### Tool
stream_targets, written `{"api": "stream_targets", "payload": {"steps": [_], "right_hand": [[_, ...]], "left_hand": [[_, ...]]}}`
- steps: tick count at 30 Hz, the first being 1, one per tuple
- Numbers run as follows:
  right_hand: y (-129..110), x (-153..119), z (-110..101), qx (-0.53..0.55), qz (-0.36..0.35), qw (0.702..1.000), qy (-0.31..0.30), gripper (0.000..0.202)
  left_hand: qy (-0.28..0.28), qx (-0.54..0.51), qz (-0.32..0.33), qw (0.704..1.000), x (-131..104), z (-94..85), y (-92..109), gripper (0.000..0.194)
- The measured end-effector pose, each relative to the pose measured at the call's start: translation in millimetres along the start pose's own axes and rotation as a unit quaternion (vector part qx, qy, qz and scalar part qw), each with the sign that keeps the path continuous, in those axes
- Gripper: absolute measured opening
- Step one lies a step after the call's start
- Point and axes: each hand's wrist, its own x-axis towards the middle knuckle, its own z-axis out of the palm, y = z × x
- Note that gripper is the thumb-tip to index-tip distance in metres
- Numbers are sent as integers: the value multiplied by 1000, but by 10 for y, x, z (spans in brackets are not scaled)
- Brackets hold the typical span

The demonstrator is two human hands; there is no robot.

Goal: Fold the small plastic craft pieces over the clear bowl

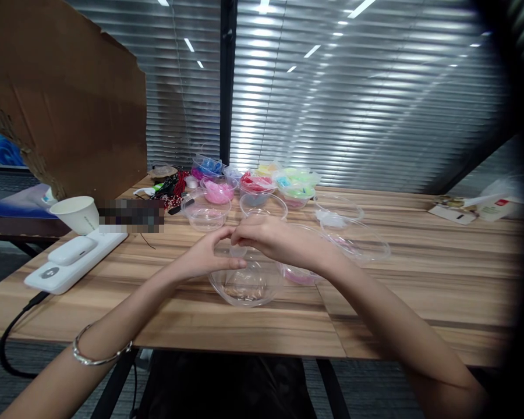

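Both my hands meet above a large clear plastic bowl (247,295) near the table's front. My left hand (212,255) has its thumb stretched out over the bowl, apart from its fingers, whose tips are partly hidden. My right hand (271,237) arches across from the right, fingers bent down and pressed together against the left fingers. A small translucent whitish piece (238,251) shows just under the right fingertips; its kind cannot be made out. Beside the bowl, partly behind my right wrist, lies a clear container with something pink (300,276).
Clear tubs of pink (219,191), red (255,181) and green (300,191) material crowd the back. Empty clear tubs (206,215) and lids (367,240) lie around. At left are a paper cup (76,214), white power strip (76,262) and cardboard sheet (74,93); packets (456,208) lie right.
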Motion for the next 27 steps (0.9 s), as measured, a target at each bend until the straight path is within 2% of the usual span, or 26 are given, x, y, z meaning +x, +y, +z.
{"api": "stream_targets", "payload": {"steps": [7, 13, 19, 27], "right_hand": [[-29, 3, -26, -5, 32, 999, -19, 17], [-16, 13, -14, 2, 11, 1000, -13, 15], [-22, -2, -33, 19, 40, 999, -22, 16], [-34, 0, -44, 40, 28, 999, -5, 16]], "left_hand": [[-21, -7, -19, 1000, -5, -10, 24, 57], [-17, -5, -13, 1000, 0, -2, -10, 55], [-3, 3, -14, 1000, 4, 12, -31, 58], [-1, -4, -14, 1000, 4, 16, -13, 57]]}}
